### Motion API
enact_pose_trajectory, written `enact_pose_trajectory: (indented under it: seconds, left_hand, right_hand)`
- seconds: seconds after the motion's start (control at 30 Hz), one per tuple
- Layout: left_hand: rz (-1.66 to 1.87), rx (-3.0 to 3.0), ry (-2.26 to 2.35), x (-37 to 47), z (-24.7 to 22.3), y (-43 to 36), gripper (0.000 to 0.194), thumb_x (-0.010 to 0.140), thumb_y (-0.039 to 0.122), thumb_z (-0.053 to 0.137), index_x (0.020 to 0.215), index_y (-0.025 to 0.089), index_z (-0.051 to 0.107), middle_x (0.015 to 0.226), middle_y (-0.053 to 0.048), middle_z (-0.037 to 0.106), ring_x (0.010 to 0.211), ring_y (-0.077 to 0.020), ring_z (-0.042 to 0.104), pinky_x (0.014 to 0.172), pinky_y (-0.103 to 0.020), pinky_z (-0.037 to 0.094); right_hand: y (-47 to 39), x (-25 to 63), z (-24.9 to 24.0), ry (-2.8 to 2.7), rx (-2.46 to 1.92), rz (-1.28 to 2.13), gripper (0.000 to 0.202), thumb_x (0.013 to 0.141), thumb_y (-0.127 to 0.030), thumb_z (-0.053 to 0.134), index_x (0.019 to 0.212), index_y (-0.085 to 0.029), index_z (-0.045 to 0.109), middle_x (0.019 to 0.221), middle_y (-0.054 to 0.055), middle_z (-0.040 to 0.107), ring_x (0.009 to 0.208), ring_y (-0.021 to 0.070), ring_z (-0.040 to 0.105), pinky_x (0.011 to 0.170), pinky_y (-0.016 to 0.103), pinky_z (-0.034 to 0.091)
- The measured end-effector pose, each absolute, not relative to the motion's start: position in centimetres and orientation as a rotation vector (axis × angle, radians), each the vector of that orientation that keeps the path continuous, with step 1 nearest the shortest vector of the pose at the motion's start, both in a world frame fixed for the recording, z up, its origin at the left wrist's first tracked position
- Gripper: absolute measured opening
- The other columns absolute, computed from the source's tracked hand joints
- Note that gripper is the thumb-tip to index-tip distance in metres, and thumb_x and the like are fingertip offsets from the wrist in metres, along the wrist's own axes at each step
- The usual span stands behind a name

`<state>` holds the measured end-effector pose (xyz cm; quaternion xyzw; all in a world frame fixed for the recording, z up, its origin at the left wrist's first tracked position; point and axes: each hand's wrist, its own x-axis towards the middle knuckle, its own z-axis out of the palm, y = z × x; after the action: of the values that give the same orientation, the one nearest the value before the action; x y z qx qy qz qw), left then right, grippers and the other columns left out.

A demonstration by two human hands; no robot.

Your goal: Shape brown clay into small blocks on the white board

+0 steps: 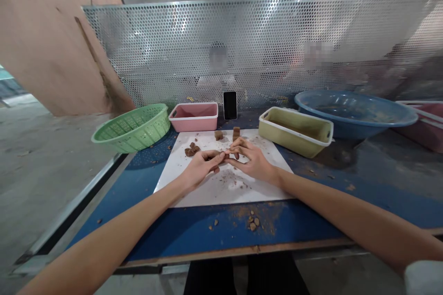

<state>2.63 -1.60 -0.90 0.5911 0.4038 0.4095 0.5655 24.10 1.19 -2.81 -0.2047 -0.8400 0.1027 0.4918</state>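
Above the middle of a white sheet (207, 196), my left hand (203, 166) and my right hand (251, 160) meet at the fingertips. Between them is a small brown piece (226, 156), largely covered by the fingers, and both hands pinch it. Beyond the hands on the sheet lie a brown block (218, 135) and an upright brown piece (236, 132). A cluster of brown lumps (191, 149) sits to the left of my left hand. Brown crumbs are scattered on the sheet below the hands.
Behind the sheet stand a green basket (138, 130), a pink bin (194, 117), a phone (230, 105), an olive bin (294, 130) and a blue basin (356, 113). A perforated metal panel (242, 32) rises behind them. Brown chips (253, 222) lie near the blue table's front edge.
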Motion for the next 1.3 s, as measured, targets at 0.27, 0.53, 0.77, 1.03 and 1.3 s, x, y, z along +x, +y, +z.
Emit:
enact_pose_trajectory:
  seconds: [0.27,0.53,0.77,1.03,1.3]
  left_hand:
    - [1.077,2.208,1.326,1.3,-0.9,-0.9,0.039,0.093,0.034,0.064,0.129,0.019,0.067,0.110,-0.011,0.073,0.113,-0.0302,0.060,0.102,-0.043,0.043]
    - [0.946,2.194,1.320,1.3,-2.1,-0.9,0.053,0.085,0.024,0.070,0.136,0.017,0.059,0.114,-0.017,0.077,0.118,-0.0361,0.065,0.103,-0.048,0.044]
    - [0.906,2.081,1.415,0.9,-1.5,-0.6,0.040,0.086,0.023,0.064,0.126,0.020,0.065,0.099,-0.010,0.081,0.093,-0.0287,0.074,0.090,-0.041,0.050]
    - [0.897,1.956,1.439,1.2,-0.6,-1.0,0.042,0.077,0.013,0.060,0.117,0.018,0.069,0.079,-0.005,0.079,0.072,-0.0230,0.071,0.074,-0.033,0.048]
    - [0.843,1.927,1.499,1.7,-0.6,-1.7,0.035,0.082,0.016,0.058,0.114,0.019,0.070,0.075,-0.004,0.079,0.063,-0.0226,0.067,0.067,-0.033,0.042]
  right_hand:
    - [3.5,25.4,-3.8,-2.181,-0.610,0.318,0.013,0.103,-0.034,0.066,0.111,-0.026,0.072,0.109,0.009,0.063,0.104,0.0243,0.064,0.095,0.048,0.059]
    - [4.4,25.8,-4.3,-2.244,-0.681,0.314,0.013,0.104,-0.034,0.065,0.106,-0.024,0.073,0.112,0.008,0.066,0.103,0.0234,0.066,0.097,0.045,0.058]
    - [4.3,26.0,-4.5,-2.369,-0.766,0.263,0.019,0.106,-0.035,0.062,0.113,-0.021,0.071,0.111,0.011,0.072,0.106,0.0269,0.069,0.095,0.046,0.057]
    - [3.6,25.6,-4.2,-2.391,-0.803,0.274,0.013,0.104,-0.031,0.065,0.111,-0.021,0.070,0.108,0.009,0.072,0.105,0.0251,0.068,0.094,0.042,0.056]
    - [3.8,25.4,-4.1,-2.476,-0.759,0.155,0.014,0.107,-0.029,0.059,0.106,-0.019,0.069,0.104,0.009,0.070,0.102,0.0244,0.066,0.092,0.041,0.055]
